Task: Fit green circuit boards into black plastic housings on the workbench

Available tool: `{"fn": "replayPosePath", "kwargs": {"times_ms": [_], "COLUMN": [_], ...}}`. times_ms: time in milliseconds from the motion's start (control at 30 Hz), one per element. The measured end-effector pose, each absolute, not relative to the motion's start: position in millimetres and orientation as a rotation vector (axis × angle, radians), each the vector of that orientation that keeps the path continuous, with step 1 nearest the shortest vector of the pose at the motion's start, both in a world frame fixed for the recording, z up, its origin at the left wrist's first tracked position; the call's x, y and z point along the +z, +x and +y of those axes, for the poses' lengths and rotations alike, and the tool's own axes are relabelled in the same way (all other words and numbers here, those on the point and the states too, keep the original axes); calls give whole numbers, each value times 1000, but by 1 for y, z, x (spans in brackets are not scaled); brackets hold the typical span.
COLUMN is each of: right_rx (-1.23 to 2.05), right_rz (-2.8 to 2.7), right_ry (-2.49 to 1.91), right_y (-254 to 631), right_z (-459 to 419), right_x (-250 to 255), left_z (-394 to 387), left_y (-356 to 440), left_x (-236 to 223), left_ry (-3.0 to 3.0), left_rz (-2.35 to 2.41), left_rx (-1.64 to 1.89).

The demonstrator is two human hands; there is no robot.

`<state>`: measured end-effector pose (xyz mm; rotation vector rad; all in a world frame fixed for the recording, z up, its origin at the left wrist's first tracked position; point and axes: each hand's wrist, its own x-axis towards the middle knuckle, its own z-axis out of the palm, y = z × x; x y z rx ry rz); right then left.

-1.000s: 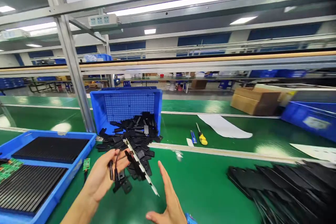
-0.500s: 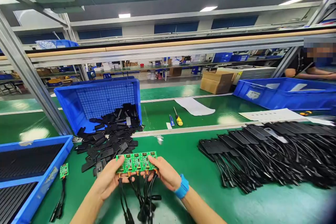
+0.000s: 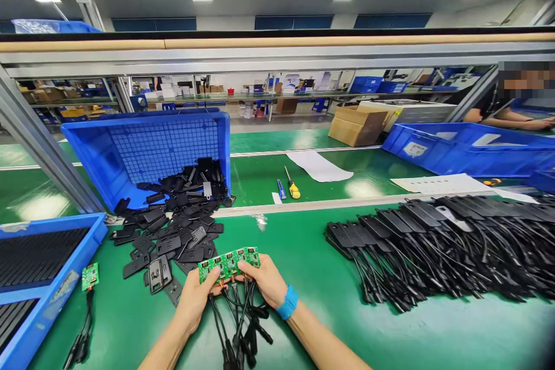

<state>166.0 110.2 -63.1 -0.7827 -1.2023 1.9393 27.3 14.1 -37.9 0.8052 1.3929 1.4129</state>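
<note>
A green circuit board panel (image 3: 229,263) with small digit displays along its far edge is held between my two hands. My left hand (image 3: 198,295) grips its left part, thumb on top and fingers beneath. On the right side, my right hand (image 3: 265,278) pinches the panel the same way, a blue band (image 3: 288,302) round its wrist. Black cables (image 3: 243,324) with plugs hang from the panel's near edge. A single green board (image 3: 90,277) with its own cable lies on the bench to the left. Black plastic housings (image 3: 167,248) lie heaped just beyond my left hand.
A tipped blue crate (image 3: 145,121) spills the housings. A blue tray (image 3: 56,295) with black strips stands at left. Cabled black units (image 3: 403,243) are piled at right. A yellow screwdriver (image 3: 293,186), a blue cutter (image 3: 281,189) and paper (image 3: 319,166) lie beyond. A co-worker (image 3: 498,107) sits far right.
The view has tilted downward slightly. The panel has tilted, its left end now lower, and my left thumb has shifted inward along it. Both hands still hold it.
</note>
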Motion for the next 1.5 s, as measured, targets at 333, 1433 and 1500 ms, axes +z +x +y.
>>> {"fn": "replayPosePath", "kwargs": {"times_ms": [333,1433,1500], "right_rx": [1880,2333,2291], "right_rz": [-1122,-695,-709], "right_ry": [-865,-660,-667], "right_y": [165,163,162], "right_z": [105,94,92], "right_x": [-63,-69,-65], "left_z": [8,13,14], "left_y": [37,25,27], "left_x": [-33,-32,-32], "left_ry": [969,535,560], "left_rz": [1626,1089,1129], "left_rx": [1440,1403,1409]}}
